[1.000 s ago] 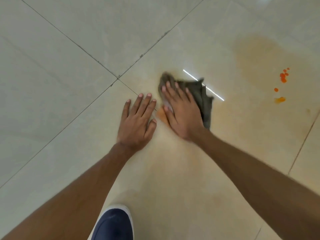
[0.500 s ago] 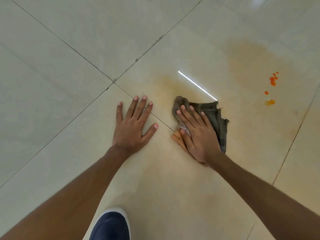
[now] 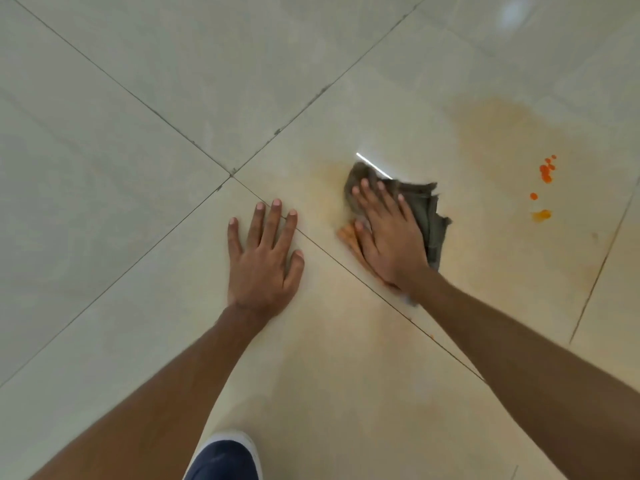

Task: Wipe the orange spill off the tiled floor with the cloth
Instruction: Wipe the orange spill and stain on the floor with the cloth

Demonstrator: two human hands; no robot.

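Observation:
A crumpled grey-green cloth (image 3: pixel 427 216) with an orange-stained edge lies on the cream tiled floor (image 3: pixel 138 98). My right hand (image 3: pixel 388 237) presses flat on it with straight fingers. My left hand (image 3: pixel 265 261) rests flat on the floor, fingers spread, just left of the cloth and apart from it. Bright orange drops (image 3: pixel 546 171) and a small orange blob (image 3: pixel 541 215) sit to the right of the cloth. A faint orange smear (image 3: pixel 502 133) spreads over the tile beyond them, and a pale one (image 3: pixel 329 171) lies by the cloth's far end.
Dark grout lines cross at a tile corner (image 3: pixel 231 174) left of the cloth. The toe of a dark blue shoe with a white sole (image 3: pixel 225 459) shows at the bottom edge. A bright light streak (image 3: pixel 372 164) reflects on the floor by the cloth.
My right hand dragged the cloth toward me and has now pushed it away again, up and slightly left. My left hand has stayed planted on the floor.

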